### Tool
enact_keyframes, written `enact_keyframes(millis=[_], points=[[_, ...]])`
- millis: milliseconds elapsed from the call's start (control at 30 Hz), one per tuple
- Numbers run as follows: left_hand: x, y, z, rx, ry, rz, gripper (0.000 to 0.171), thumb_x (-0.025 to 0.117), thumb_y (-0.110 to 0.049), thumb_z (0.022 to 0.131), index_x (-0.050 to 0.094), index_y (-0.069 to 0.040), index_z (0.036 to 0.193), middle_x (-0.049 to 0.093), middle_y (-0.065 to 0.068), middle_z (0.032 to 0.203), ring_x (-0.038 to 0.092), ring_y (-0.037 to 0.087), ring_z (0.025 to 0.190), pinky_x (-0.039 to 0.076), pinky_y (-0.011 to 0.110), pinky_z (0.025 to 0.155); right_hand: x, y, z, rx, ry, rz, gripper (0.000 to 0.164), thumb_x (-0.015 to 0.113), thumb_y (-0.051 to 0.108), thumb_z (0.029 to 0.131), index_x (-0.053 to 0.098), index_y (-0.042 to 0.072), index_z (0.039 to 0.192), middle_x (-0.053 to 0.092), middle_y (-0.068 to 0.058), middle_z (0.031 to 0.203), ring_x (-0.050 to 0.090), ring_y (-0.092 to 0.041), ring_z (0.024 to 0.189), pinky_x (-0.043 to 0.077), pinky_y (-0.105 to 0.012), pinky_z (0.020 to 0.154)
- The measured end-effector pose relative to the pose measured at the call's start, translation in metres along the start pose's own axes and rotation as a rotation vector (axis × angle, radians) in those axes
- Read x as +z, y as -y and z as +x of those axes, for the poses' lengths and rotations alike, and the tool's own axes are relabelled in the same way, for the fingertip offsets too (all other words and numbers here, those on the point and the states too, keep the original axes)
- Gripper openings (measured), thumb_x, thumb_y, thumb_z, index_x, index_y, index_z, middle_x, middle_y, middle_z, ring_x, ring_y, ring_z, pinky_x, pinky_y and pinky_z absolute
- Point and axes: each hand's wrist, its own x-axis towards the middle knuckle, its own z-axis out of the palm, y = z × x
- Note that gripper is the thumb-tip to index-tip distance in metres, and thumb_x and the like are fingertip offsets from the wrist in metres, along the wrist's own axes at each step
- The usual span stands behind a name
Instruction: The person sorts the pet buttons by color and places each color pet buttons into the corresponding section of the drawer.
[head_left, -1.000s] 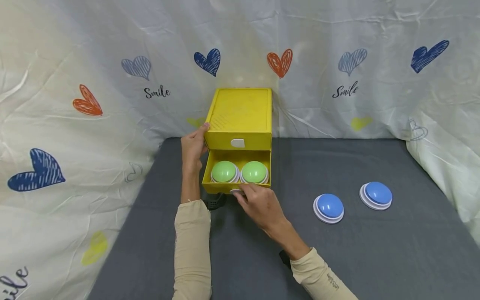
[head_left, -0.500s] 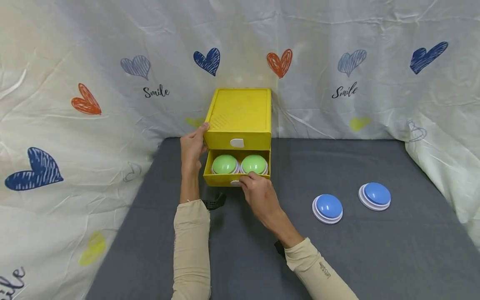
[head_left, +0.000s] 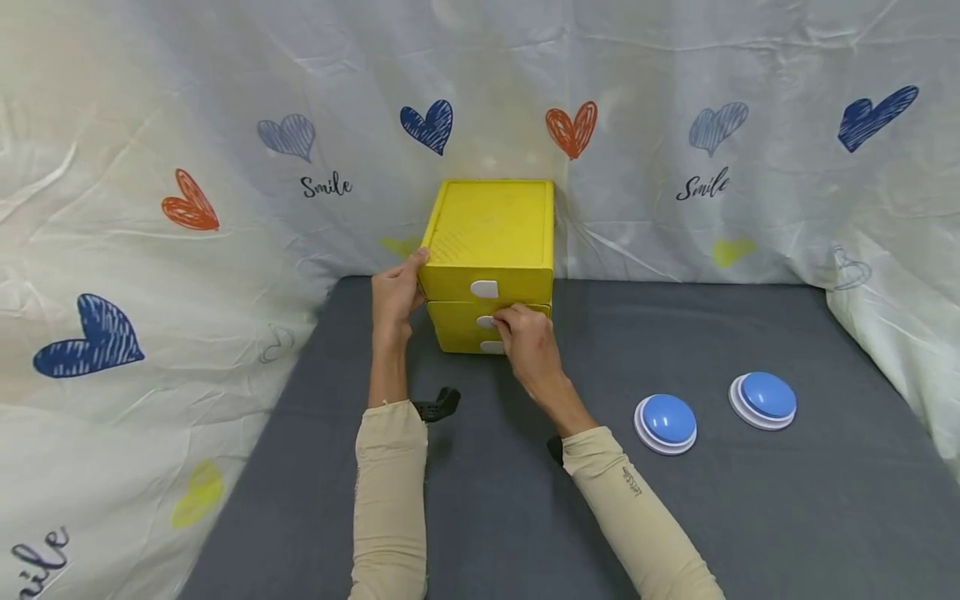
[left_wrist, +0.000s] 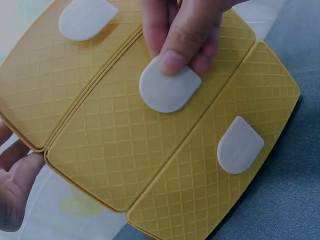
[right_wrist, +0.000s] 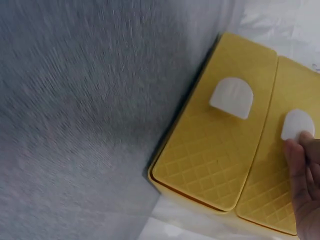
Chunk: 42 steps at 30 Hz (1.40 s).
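Observation:
A yellow drawer box (head_left: 491,225) with three drawers stands against the back curtain. Its middle drawer (left_wrist: 110,130) sits about flush with the other two fronts. My right hand (head_left: 532,346) pinches that drawer's white pull tab (left_wrist: 167,87) between thumb and fingers. At the box's left side, my left hand (head_left: 395,296) holds the front edge, one digit up at the top corner. The left wrist view shows its fingers (left_wrist: 25,167) beside the drawer fronts. The green-domed buttons are hidden inside. The bottom drawer has a similar white tab (right_wrist: 232,97).
Two blue-domed buttons (head_left: 665,422) on white bases sit on the dark grey cloth (head_left: 750,517) to the right. A white curtain (head_left: 637,208) printed with hearts runs behind and along the left. A black wrist device (head_left: 441,406) shows by the left forearm.
My right hand has pushed the middle drawer inward, and the two green-domed buttons in it have gone out of sight. My left hand stays at the box's left edge.

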Motion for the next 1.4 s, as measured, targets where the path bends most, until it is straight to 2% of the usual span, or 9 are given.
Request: enact_keyframes(millis=[167,500,633,800,867,1000,1167,1300,1400], points=[[0.0,0.002,-0.001,0.001,-0.02,0.008,0.056,0.068,-0.063,0.067,0.048,-0.012,0.053,0.028,-0.003,0.044,0.036,0.013,0.044,0.043,0.032,0.063,0.003,-0.005,0.002,0.003,-0.012,0.016,0.005,0.071,0.012,0.08,0.072,0.007,0.082,0.063,-0.002,0.075,0.058,-0.012,0.063,0.048,-0.024,0.059],[-0.001,0.001,-0.001,0.003,-0.002,-0.009,0.055,0.068,-0.062,0.068,0.051,-0.011,0.056,0.042,-0.002,0.051,0.059,0.016,0.072,0.048,0.035,0.077,-0.003,-0.009,-0.007,0.041,0.064,0.058,0.017,0.074,0.014,0.077,0.069,0.007,0.092,0.066,-0.003,0.08,0.061,-0.011,0.067,0.049,-0.024,0.062],[-0.005,0.002,-0.002,-0.003,-0.028,0.003,0.056,0.068,-0.063,0.067,0.049,-0.012,0.054,0.038,-0.003,0.049,0.052,0.013,0.056,0.046,0.03,0.066,0.001,-0.01,-0.023,0.038,0.127,0.026,0.013,0.073,0.014,0.079,0.069,0.008,0.09,0.065,-0.001,0.078,0.059,-0.009,0.064,0.048,-0.024,0.059],[-0.004,0.001,-0.001,0.023,-0.02,0.014,0.06,0.067,-0.064,0.068,0.038,-0.014,0.05,0.023,-0.004,0.044,0.027,0.013,0.04,0.035,0.029,0.053,0.014,-0.011,-0.032,0.05,0.177,-0.009,0.007,0.066,0.009,0.084,0.072,0.008,0.088,0.066,-0.002,0.08,0.058,-0.01,0.063,0.047,-0.025,0.056],[-0.002,0.0,0.0,0.013,-0.006,0.009,0.058,0.067,-0.064,0.067,0.041,-0.014,0.052,0.025,-0.004,0.045,0.034,0.014,0.044,0.038,0.028,0.056,0.018,-0.01,-0.031,0.083,0.172,-0.017,0.008,0.064,0.007,0.086,0.072,0.008,0.086,0.066,-0.002,0.077,0.057,-0.011,0.059,0.045,-0.026,0.053],[-0.002,0.001,-0.001,-0.012,-0.018,0.013,0.057,0.068,-0.064,0.066,0.045,-0.013,0.054,0.031,-0.003,0.048,0.045,0.013,0.054,0.044,0.03,0.065,0.022,-0.007,-0.028,0.143,0.191,-0.022,0.015,0.06,0.005,0.086,0.07,0.008,0.076,0.055,0.002,0.06,0.046,-0.009,0.047,0.037,-0.025,0.045],[-0.001,0.002,-0.001,0.002,-0.036,0.013,0.059,0.068,-0.064,0.067,0.039,-0.015,0.051,0.024,-0.004,0.046,0.036,0.015,0.047,0.041,0.031,0.061,0.018,-0.003,-0.023,0.167,0.225,-0.03,0.037,0.054,-0.003,0.083,0.046,0.012,0.051,0.023,0.006,0.05,0.018,-0.008,0.044,0.017,-0.023,0.043],[0.001,0.002,-0.001,0.017,-0.032,0.014,0.058,0.068,-0.064,0.067,0.04,-0.015,0.051,0.026,-0.004,0.046,0.041,0.015,0.05,0.042,0.03,0.061,0.009,0.007,-0.024,0.156,0.265,-0.073,0.047,0.051,-0.007,0.081,0.021,0.019,0.055,0.011,0.005,0.058,0.008,-0.008,0.05,0.01,-0.024,0.044],[0.003,0.001,-0.001,0.024,-0.034,0.024,0.058,0.067,-0.065,0.067,0.04,-0.015,0.051,0.028,-0.004,0.046,0.045,0.016,0.053,0.044,0.03,0.061,0.002,0.016,-0.027,0.15,0.287,-0.133,0.05,0.051,-0.008,0.08,0.019,0.02,0.055,0.01,0.006,0.059,0.01,-0.008,0.048,0.012,-0.023,0.041]])
